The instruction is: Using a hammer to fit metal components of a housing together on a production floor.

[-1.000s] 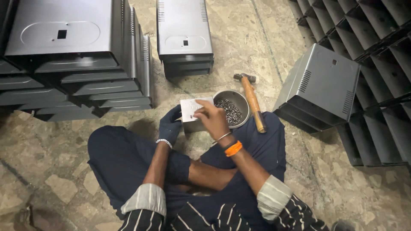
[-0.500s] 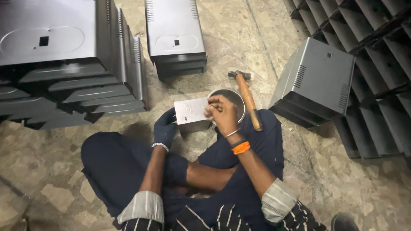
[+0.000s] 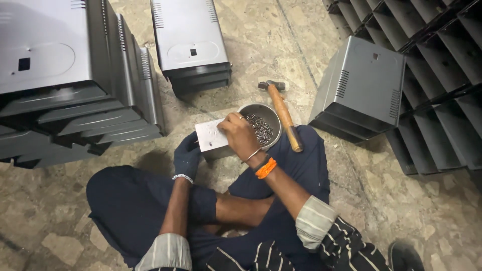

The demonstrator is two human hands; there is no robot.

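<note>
I sit cross-legged on a stone floor. My left hand (image 3: 187, 156), in a dark glove, grips the near left side of a small light grey metal block (image 3: 210, 136) standing between my knees. My bare right hand (image 3: 240, 135), with an orange wristband, rests on top of the block with its fingers curled; whether they pinch a small part I cannot tell. Just behind the hand stands a round metal bowl (image 3: 266, 114) holding several small dark screws (image 3: 261, 128). A wooden-handled hammer (image 3: 283, 115) lies beside the bowl, its handle resting on my right leg.
Stacks of grey sheet-metal housings surround me: a tall pile at the left (image 3: 60, 85), a low pile ahead (image 3: 190, 47), a single housing at the right (image 3: 362, 88) and rows of them at the far right (image 3: 442, 75). A dark shoe (image 3: 404, 257) shows at the bottom right.
The view has shifted slightly. My right hand has drawn back from over the bowl onto the top of the block. My left hand stays on the block.
</note>
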